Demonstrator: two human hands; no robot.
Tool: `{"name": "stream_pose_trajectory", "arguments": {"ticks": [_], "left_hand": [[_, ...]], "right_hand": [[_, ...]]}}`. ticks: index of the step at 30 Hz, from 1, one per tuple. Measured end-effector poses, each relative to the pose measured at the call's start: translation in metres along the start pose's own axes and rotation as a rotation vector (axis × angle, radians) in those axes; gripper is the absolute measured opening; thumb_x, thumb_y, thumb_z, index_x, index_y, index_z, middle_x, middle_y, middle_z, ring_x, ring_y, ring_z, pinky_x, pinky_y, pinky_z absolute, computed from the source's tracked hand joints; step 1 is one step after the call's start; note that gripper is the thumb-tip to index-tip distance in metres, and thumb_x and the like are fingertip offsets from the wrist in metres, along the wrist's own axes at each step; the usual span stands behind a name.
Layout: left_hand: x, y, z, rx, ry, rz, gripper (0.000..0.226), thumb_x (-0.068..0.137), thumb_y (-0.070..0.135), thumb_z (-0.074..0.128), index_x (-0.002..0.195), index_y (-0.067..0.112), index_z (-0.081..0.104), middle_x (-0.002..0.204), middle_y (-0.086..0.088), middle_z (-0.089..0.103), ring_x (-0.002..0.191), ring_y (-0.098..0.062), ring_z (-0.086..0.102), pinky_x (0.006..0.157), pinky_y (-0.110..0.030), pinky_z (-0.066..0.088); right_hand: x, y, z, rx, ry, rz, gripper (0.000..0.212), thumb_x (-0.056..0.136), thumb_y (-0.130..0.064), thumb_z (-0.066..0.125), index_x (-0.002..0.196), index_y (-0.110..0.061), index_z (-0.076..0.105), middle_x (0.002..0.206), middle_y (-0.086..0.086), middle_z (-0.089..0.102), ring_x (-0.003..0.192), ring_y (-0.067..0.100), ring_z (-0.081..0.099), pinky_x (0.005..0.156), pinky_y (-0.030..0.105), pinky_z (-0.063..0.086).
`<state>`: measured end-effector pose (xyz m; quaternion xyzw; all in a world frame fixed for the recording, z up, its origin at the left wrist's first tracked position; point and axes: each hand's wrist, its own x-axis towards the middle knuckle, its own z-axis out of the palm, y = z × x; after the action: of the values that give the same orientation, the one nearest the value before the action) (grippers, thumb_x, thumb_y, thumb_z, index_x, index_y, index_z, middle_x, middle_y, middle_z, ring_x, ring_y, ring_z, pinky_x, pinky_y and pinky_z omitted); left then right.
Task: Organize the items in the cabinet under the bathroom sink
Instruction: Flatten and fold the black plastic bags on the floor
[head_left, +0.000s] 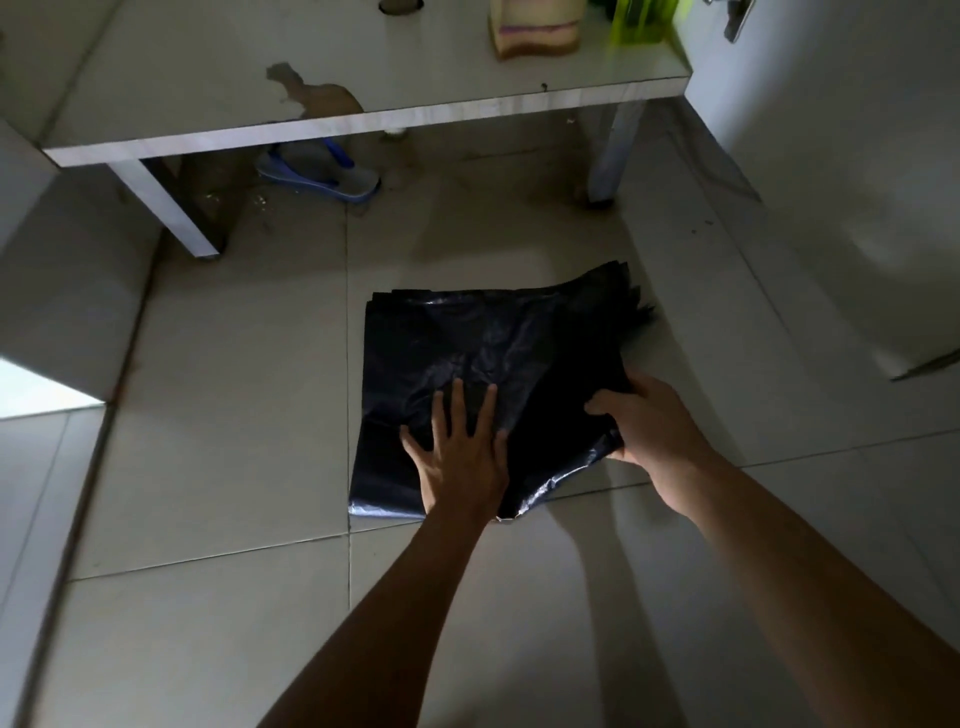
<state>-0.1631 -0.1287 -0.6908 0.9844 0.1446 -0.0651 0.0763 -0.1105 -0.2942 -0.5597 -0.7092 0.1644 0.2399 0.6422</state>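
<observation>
Pressing our left hand (460, 457) flat, with fingers spread and straight, we hold down the folded black plastic garbage bag (483, 364) that lies on the pale tiled floor (234, 441). Our right hand (647, 423) grips the bag's right edge, thumb on top and fingers curled under. Beyond stands a low white table (322, 119), with a blue sandal (322, 174) under it.

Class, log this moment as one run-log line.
item: black plastic bags, flat on floor tiles | left hand: pressing flat on bags | right hand: gripping bags' right edge
</observation>
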Motion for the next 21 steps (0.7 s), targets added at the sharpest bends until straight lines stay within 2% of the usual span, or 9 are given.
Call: {"name": "stream_pose_trajectory", "arguments": {"ticks": [3, 7, 9, 11, 13, 15, 16, 18, 21], "left_hand": [[0.006, -0.010, -0.014, 0.027, -0.067, 0.068, 0.056, 0.103, 0.049, 0.020, 0.155, 0.041, 0.000, 0.165, -0.001, 0.000, 0.150, -0.026, 0.006, 0.109, -0.067, 0.018], [0.026, -0.047, -0.032, -0.091, -0.139, 0.183, 0.053, 0.101, 0.037, 0.039, 0.152, 0.038, 0.023, 0.163, 0.001, 0.012, 0.145, -0.026, 0.017, 0.107, -0.063, 0.031], [0.035, -0.069, -0.040, -0.273, -0.151, 0.267, 0.051, 0.096, 0.025, 0.047, 0.146, 0.034, 0.039, 0.157, 0.000, 0.027, 0.139, -0.026, 0.032, 0.106, -0.058, 0.039], [0.040, -0.085, -0.048, -0.543, -0.109, 0.288, 0.047, 0.091, 0.009, 0.051, 0.136, 0.024, 0.054, 0.141, -0.004, 0.052, 0.125, -0.022, 0.051, 0.106, -0.036, 0.045], [0.040, -0.096, -0.061, -0.861, -0.122, 0.094, 0.039, 0.091, -0.003, 0.052, 0.125, 0.011, 0.063, 0.115, -0.008, 0.069, 0.106, -0.013, 0.065, 0.086, -0.011, 0.048], [0.044, -0.108, -0.073, -1.304, -0.177, -0.185, 0.024, 0.095, -0.006, 0.049, 0.113, -0.003, 0.064, 0.094, -0.011, 0.069, 0.081, -0.011, 0.070, 0.064, -0.013, 0.051], [0.047, -0.113, -0.076, -1.475, -0.206, -0.316, 0.023, 0.097, -0.002, 0.048, 0.114, -0.004, 0.063, 0.095, -0.014, 0.067, 0.076, -0.015, 0.069, 0.060, -0.019, 0.053], [0.056, -0.129, -0.076, -1.606, -0.264, -0.488, 0.025, 0.101, 0.016, 0.047, 0.113, 0.006, 0.066, 0.100, -0.013, 0.067, 0.077, -0.020, 0.067, 0.067, -0.030, 0.053], [0.064, -0.142, -0.080, -1.481, -0.338, -0.500, 0.034, 0.102, 0.036, 0.045, 0.119, 0.013, 0.062, 0.102, -0.007, 0.068, 0.083, -0.021, 0.064, 0.082, -0.036, 0.048]], "right_hand": [[-0.005, -0.013, 0.023, -0.100, -0.082, -0.132, 0.028, 0.084, 0.004, 0.056, 0.092, -0.019, 0.070, 0.079, 0.002, 0.068, 0.074, 0.018, 0.065, 0.071, 0.034, 0.055], [-0.009, -0.024, 0.062, -0.396, -0.118, -0.297, 0.024, 0.084, -0.004, 0.058, 0.089, -0.026, 0.067, 0.070, -0.008, 0.063, 0.064, 0.004, 0.060, 0.058, 0.016, 0.044], [-0.010, -0.028, 0.086, -0.518, -0.156, -0.301, 0.032, 0.083, -0.013, 0.057, 0.108, -0.031, 0.067, 0.078, -0.007, 0.066, 0.072, 0.009, 0.063, 0.059, 0.018, 0.044], [-0.010, -0.028, 0.110, -0.585, -0.207, -0.275, 0.047, 0.081, -0.019, 0.056, 0.125, -0.035, 0.061, 0.094, -0.004, 0.069, 0.085, 0.016, 0.065, 0.064, 0.020, 0.046], [-0.010, -0.026, 0.132, -0.735, -0.241, -0.254, 0.059, 0.077, -0.026, 0.053, 0.135, -0.036, 0.053, 0.107, -0.001, 0.068, 0.097, 0.022, 0.064, 0.074, 0.026, 0.048], [-0.012, -0.021, 0.153, -0.894, -0.287, -0.227, 0.062, 0.072, -0.030, 0.049, 0.134, -0.032, 0.051, 0.110, 0.002, 0.067, 0.099, 0.027, 0.064, 0.083, 0.032, 0.052], [-0.013, -0.017, 0.160, -0.963, -0.315, -0.215, 0.059, 0.072, -0.030, 0.048, 0.131, -0.029, 0.051, 0.109, 0.003, 0.067, 0.098, 0.028, 0.064, 0.086, 0.035, 0.054], [-0.014, -0.003, 0.177, -1.111, -0.362, -0.201, 0.054, 0.078, -0.033, 0.048, 0.131, -0.025, 0.050, 0.115, 0.006, 0.065, 0.103, 0.030, 0.063, 0.092, 0.041, 0.053], [-0.015, 0.024, 0.189, -1.232, -0.425, -0.180, 0.062, 0.084, -0.047, 0.050, 0.141, -0.025, 0.039, 0.130, 0.008, 0.059, 0.116, 0.033, 0.058, 0.099, 0.043, 0.047]]}}
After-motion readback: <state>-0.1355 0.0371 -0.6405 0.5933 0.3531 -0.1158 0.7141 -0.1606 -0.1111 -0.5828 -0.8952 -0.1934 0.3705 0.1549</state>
